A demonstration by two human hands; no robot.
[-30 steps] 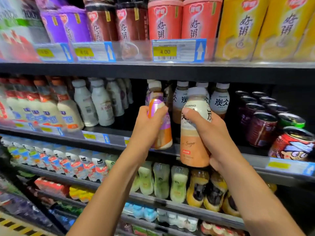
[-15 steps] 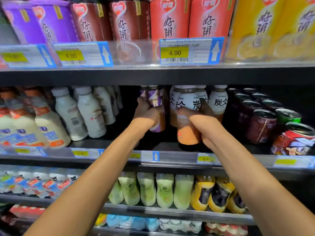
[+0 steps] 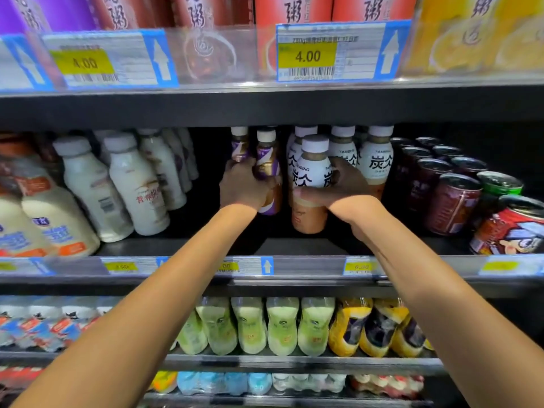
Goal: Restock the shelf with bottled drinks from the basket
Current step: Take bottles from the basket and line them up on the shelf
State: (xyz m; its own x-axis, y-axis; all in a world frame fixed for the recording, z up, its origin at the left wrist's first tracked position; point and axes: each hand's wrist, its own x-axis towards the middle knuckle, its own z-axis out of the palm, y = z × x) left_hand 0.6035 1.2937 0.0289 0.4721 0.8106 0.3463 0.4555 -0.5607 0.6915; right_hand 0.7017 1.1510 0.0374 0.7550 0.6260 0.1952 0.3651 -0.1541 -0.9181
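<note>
Both my arms reach into the middle shelf (image 3: 294, 245). My left hand (image 3: 244, 187) grips a purple-labelled bottle (image 3: 268, 163) with a white cap, set in front of another purple bottle (image 3: 240, 142). My right hand (image 3: 341, 189) wraps around a white-labelled milk tea bottle (image 3: 312, 178) with black characters and a tan lower half, standing in front of a row of the same bottles (image 3: 379, 160). The basket is out of view.
White milk bottles (image 3: 135, 184) fill the shelf's left side, dark cans (image 3: 453, 201) the right. A dark gap (image 3: 209, 187) lies left of my left hand. Tall cups (image 3: 294, 13) stand on the shelf above, and green and yellow bottles (image 3: 282, 325) below.
Both hands have carried their bottles from in front of the shelf edge deep into the middle shelf. The camera has moved closer to the shelf.
</note>
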